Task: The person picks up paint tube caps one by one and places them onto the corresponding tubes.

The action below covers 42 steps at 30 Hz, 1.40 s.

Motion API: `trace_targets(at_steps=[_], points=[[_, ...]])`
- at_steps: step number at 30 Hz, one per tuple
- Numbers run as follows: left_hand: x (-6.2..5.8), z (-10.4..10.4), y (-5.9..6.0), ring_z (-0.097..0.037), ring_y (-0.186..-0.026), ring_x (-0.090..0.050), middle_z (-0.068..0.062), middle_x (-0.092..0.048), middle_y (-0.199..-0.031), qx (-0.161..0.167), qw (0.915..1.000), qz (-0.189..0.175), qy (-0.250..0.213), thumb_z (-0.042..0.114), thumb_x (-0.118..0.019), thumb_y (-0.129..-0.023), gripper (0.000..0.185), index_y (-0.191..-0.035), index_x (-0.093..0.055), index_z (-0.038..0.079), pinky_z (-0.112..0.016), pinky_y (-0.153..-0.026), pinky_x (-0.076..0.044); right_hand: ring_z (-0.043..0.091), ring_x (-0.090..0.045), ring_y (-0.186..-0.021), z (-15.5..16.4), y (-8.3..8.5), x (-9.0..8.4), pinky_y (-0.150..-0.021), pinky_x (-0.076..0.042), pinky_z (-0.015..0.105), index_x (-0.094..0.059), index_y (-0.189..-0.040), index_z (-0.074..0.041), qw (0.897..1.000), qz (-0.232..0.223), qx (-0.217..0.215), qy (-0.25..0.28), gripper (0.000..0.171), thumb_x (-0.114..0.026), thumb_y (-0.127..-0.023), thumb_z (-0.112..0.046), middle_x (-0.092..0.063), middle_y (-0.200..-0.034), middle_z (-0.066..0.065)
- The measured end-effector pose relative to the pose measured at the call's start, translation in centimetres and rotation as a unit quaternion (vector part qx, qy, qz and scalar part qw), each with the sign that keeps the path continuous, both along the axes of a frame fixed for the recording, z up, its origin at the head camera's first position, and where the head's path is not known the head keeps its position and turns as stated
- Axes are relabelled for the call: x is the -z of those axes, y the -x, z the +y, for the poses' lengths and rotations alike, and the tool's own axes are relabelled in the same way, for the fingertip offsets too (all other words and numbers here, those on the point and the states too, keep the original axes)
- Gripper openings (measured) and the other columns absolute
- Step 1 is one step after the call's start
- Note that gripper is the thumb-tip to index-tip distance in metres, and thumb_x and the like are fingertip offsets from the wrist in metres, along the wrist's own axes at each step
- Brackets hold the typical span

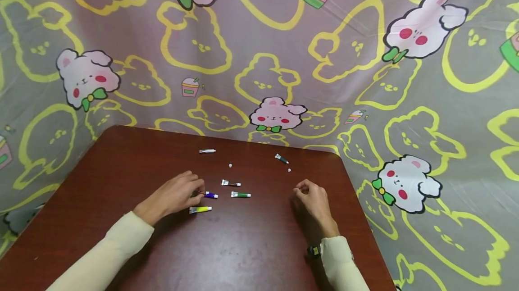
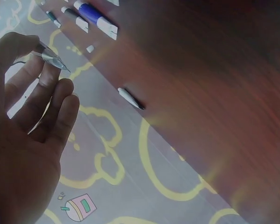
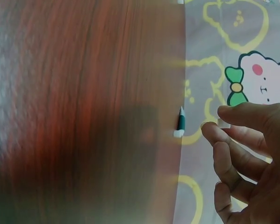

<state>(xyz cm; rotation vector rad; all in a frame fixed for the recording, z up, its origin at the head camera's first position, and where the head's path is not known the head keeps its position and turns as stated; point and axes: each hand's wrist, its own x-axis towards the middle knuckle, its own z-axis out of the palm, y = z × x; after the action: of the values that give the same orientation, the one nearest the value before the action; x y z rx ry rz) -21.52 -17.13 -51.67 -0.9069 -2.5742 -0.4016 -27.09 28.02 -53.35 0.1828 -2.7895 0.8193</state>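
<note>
My left hand [image 1: 172, 194] pinches a small paint tube [image 2: 51, 57] between thumb and fingertips; its silver end sticks out and the rest is hidden. Just beside that hand lie a blue paint tube [image 1: 211, 195] and a yellow paint tube [image 1: 200, 210]. To their right are a green paint tube [image 1: 241, 195] and a dark brown paint tube [image 1: 231, 183]. Over the right part of the table, my right hand [image 1: 314, 201] pinches a small white piece [image 3: 223, 123], apparently a cap, between thumb and index finger.
Farther back lie a white paint tube [image 1: 207, 151] and a dark green paint tube [image 1: 281, 159]. Two loose white caps, a left cap [image 1: 230, 165] and a right cap [image 1: 289, 170], sit near them. A patterned curtain [image 1: 227, 56] hangs behind the brown table [image 1: 243, 255].
</note>
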Motion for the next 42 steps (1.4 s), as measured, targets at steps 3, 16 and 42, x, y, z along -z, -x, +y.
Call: trace_targets(at_steps=[3, 16, 42], points=[[-0.2, 0.4, 0.1, -0.016, -0.083, -0.057, 0.003, -0.070, -0.086, -0.001, 1.0000, -0.007, 0.004, 0.016, -0.086, -0.086, 0.014, -0.089, -0.072, 0.016, -0.034, -0.075, -0.054, 0.021, -0.075, -0.086, -0.2, -0.3, -0.1, -0.083, -0.055, 0.045, -0.079, -0.097, -0.019, 1.000, 0.000, -0.004, -0.002, 0.008, -0.085, -0.093, -0.023, -0.081, -0.088, -0.003], [-0.1, 1.6, 0.6, -0.014, -0.081, -0.056, 0.006, -0.072, -0.084, 0.000, 0.9996, -0.027, 0.010, 0.018, -0.087, -0.089, 0.015, -0.089, -0.072, 0.017, -0.032, -0.073, -0.053, 0.011, -0.069, -0.077, -1.9, -1.5, -0.5, -0.073, -0.052, 0.035, -0.080, -0.094, -0.024, 0.999, 0.024, -0.024, -0.010, 0.008, -0.086, -0.092, -0.027, -0.078, -0.084, -0.009], [-0.6, 4.2, 1.7, -0.017, -0.083, -0.059, 0.004, -0.071, -0.085, 0.036, 0.9993, 0.002, 0.011, 0.018, -0.086, -0.091, 0.014, -0.091, -0.072, 0.016, -0.034, -0.079, -0.054, 0.013, -0.070, -0.072, -6.8, -3.4, -0.8, -0.071, -0.052, 0.031, -0.082, -0.095, -0.019, 0.990, 0.090, -0.111, -0.009, 0.007, -0.088, -0.091, -0.020, -0.078, -0.084, -0.007]])
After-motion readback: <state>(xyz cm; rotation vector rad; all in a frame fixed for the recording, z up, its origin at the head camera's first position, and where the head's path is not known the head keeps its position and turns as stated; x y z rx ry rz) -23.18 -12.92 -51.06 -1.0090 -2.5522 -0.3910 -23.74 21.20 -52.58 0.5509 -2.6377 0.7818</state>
